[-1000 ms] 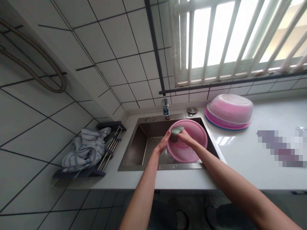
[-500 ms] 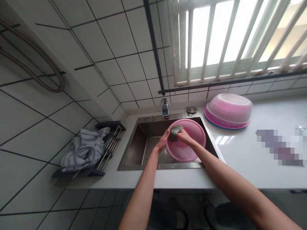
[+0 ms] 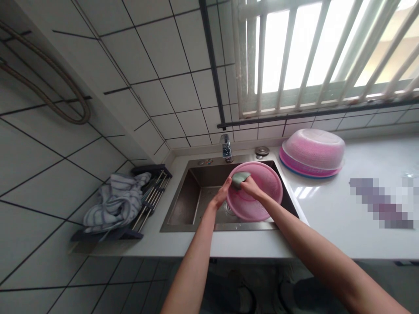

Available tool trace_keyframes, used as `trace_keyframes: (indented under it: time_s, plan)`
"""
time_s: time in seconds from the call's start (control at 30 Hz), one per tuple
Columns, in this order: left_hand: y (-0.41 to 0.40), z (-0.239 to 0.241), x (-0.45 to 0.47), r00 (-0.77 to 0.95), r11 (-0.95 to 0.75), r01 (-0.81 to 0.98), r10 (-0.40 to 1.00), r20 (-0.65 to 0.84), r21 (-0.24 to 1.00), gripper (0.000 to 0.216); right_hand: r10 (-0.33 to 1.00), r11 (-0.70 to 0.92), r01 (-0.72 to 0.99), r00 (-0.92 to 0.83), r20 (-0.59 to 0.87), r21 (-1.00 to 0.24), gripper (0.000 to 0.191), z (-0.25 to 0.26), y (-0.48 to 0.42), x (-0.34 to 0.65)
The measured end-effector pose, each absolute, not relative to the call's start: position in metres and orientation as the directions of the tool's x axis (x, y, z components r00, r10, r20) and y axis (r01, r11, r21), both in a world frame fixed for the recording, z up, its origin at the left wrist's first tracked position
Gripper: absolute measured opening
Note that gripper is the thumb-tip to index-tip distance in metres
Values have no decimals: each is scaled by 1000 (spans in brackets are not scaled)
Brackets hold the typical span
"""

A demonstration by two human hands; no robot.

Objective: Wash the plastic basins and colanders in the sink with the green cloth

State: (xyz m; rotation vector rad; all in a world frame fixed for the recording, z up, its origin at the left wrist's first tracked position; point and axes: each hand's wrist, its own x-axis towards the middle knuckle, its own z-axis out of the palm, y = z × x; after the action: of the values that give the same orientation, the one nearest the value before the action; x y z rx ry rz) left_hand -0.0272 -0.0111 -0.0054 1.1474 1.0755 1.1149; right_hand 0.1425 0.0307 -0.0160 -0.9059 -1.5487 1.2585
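A pink plastic colander (image 3: 262, 192) is tilted over the steel sink (image 3: 193, 196). My left hand (image 3: 221, 197) grips its left rim, fingers curled round the edge. My right hand (image 3: 252, 188) is inside the colander, closed on a grey-green scouring sponge (image 3: 240, 179) pressed against the upper left part of the inner wall. Both forearms reach in from the bottom of the view.
A faucet (image 3: 225, 148) stands behind the sink. Upturned pink and clear basins (image 3: 312, 152) are stacked on the white counter (image 3: 330, 218) to the right. A dish rack (image 3: 149, 196) with a striped cloth (image 3: 113, 203) sits left of the sink. Tiled walls and a barred window are behind.
The sponge and my right hand have shifted only slightly along the colander's upper left wall. My left hand keeps its hold on the rim.
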Motion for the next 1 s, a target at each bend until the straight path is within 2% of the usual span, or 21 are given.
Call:
trace_keyframes:
  time_s: [0.07,0.13,0.2,0.3,0.37,0.53,0.67,0.8,0.93,1.0]
  plan:
    - [-12,-3,-30,109,80,-60,991,-73,995,71,826,236,-44,-517,224,-971,21,-20,25,136]
    - [-12,-2,-32,90,77,-22,993,-75,997,70,767,257,-64,-593,245,-964,21,-22,22,133]
    - [-11,-2,-31,82,64,-2,995,-63,998,69,820,266,-54,-511,256,-962,20,-21,25,135]
    - [-9,-6,-28,116,50,-13,992,-48,999,70,945,223,-17,-242,221,-975,18,-17,34,144]
    - [-8,-10,-27,145,47,-11,988,-44,999,72,972,181,-7,-149,180,-983,17,-12,37,148]
    - [-8,-12,-33,121,45,100,991,-57,994,83,907,130,-46,-399,137,-991,21,-2,21,146]
    - [-11,-4,-34,150,32,173,987,-58,984,78,896,110,-81,-422,134,-991,22,-3,-3,170]
    - [-13,3,-28,157,15,89,987,-29,996,66,893,79,-245,-413,178,-966,29,-6,-17,209]
    - [-13,-1,-28,137,96,-44,987,-89,994,44,919,126,-90,-364,150,-988,28,2,-11,199]
    - [-14,-3,-30,155,146,-106,979,-129,984,44,915,133,-52,-377,143,-990,27,6,-3,180]
